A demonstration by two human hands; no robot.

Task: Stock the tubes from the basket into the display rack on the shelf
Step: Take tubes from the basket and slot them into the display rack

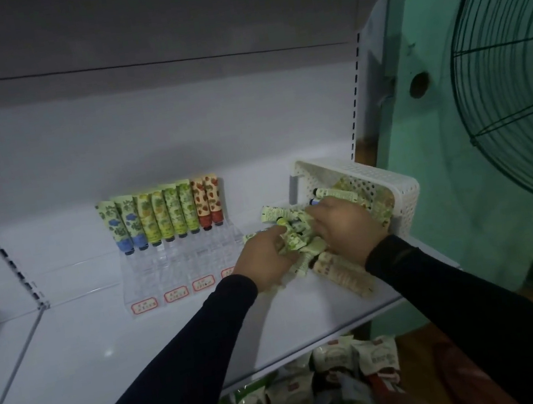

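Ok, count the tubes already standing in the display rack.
8, upright in the back row of the display rack: two blue at left, four green-yellow in the middle, two red at right.

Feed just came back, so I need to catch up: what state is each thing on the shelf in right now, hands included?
display rack: back row holds eight upright tubes, front rows bare
basket: tipped on its side, tubes inside
spilled tubes: loose heap on the shelf
left hand: gripping green tubes from the heap
right hand: curled over the heap
fan: blades not discernible
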